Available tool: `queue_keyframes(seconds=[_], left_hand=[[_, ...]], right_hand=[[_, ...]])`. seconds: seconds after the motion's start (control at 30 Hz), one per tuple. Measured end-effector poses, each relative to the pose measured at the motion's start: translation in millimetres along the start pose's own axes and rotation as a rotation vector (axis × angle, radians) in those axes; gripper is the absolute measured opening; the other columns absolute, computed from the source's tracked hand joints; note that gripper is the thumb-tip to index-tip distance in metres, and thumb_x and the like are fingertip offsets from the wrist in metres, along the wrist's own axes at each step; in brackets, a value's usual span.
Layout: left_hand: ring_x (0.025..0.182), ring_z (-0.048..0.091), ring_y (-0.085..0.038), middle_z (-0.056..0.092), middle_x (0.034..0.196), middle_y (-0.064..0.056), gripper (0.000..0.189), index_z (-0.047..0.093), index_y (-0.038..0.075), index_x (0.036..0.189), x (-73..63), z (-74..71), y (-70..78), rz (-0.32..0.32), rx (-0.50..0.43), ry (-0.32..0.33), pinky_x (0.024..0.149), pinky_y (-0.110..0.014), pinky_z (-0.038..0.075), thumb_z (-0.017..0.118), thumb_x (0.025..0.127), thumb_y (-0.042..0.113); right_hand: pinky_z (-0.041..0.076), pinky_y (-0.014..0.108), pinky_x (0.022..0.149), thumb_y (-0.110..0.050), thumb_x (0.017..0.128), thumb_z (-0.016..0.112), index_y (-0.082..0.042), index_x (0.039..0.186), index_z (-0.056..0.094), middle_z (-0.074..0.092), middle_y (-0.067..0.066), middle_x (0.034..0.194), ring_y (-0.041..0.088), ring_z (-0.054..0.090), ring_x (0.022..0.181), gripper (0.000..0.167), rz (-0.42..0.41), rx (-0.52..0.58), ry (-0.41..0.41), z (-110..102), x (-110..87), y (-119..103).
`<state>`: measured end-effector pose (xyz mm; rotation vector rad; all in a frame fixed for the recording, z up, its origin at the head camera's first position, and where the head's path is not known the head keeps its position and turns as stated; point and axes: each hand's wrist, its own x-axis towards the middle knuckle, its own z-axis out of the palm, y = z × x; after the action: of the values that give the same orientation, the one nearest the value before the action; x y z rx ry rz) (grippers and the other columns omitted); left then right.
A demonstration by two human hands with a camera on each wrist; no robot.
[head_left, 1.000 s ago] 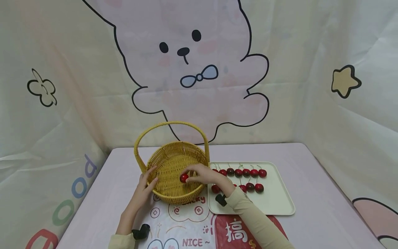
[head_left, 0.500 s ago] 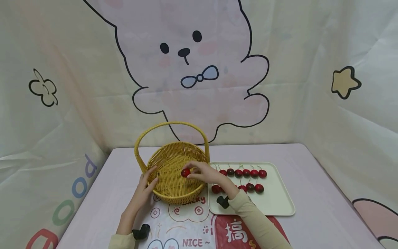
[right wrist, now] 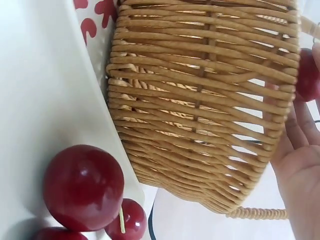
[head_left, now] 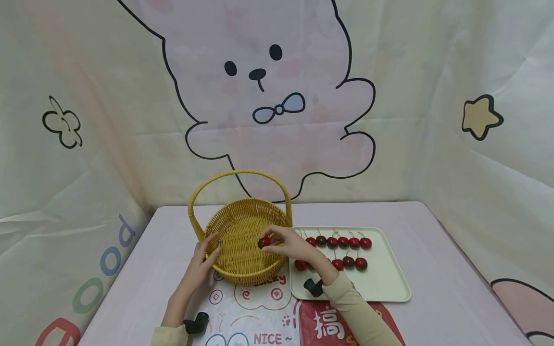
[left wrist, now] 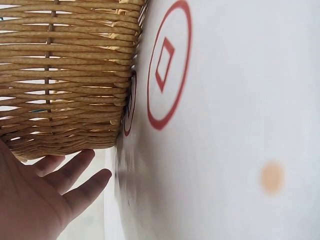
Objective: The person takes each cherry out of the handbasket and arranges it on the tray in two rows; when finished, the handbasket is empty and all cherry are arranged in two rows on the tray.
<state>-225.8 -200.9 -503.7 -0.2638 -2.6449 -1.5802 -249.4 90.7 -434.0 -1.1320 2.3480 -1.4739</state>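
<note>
My right hand (head_left: 284, 241) pinches a dark red cherry (head_left: 263, 241) between thumb and fingers, over the right part of the yellow wicker basket (head_left: 237, 240). In the right wrist view, the held cherry (right wrist: 307, 75) shows partly behind the basket's rim. At the basket's left side, my left hand (head_left: 200, 264) holds the rim with the thumb and one finger over it. Other fingers of the left hand (left wrist: 55, 195) lie along the outside of the woven wall in the left wrist view. No cherry shows on the visible part of the basket's floor.
A cream tray (head_left: 385, 283) stands right of the basket, with two rows of stemmed cherries (head_left: 342, 241). My right forearm covers part of the front row. The basket's tall handle (head_left: 246, 171) arches above it. A printed sheet (head_left: 264, 322) lies in front.
The right hand has shifted slightly right and up inside the basket's area, with the cherry still pinched. My left hand stays at the rim.
</note>
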Motion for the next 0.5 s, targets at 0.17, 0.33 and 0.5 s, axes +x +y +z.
queue_keyframes(seconds=[0.17,0.33,0.5], left_hand=[[0.133,0.022,-0.047,0.019,0.145,-0.023,0.05,0.03,0.024,0.144,0.7,0.2,0.4,-0.006,0.002,-0.004,0.099,-0.069,0.021,0.046,0.097,0.031],[0.134,0.02,-0.048,0.017,0.147,-0.024,0.05,0.03,0.021,0.144,0.3,-0.8,1.6,-0.018,-0.014,-0.015,0.1,-0.069,0.02,0.046,0.098,0.03],[0.133,0.021,-0.048,0.018,0.146,-0.025,0.051,0.03,0.021,0.144,-0.4,-0.5,0.8,-0.004,-0.013,-0.009,0.099,-0.069,0.021,0.046,0.097,0.033]], right_hand=[[0.051,0.036,0.083,-0.007,0.086,0.064,0.0,0.112,0.055,0.06,0.015,0.107,0.025,0.062,0.093,0.028,0.03,0.012,0.059,-5,-9.6,-21],[0.051,0.038,0.084,-0.004,0.086,0.064,0.003,0.111,0.054,0.059,0.017,0.108,0.029,0.062,0.097,0.027,0.019,0.029,0.097,-8,-19.7,-26],[0.052,0.034,0.077,-0.006,0.086,0.064,-0.002,0.114,0.056,0.06,0.015,0.11,0.027,0.062,0.096,0.029,-0.006,-0.026,0.133,-13,-32.8,-22]])
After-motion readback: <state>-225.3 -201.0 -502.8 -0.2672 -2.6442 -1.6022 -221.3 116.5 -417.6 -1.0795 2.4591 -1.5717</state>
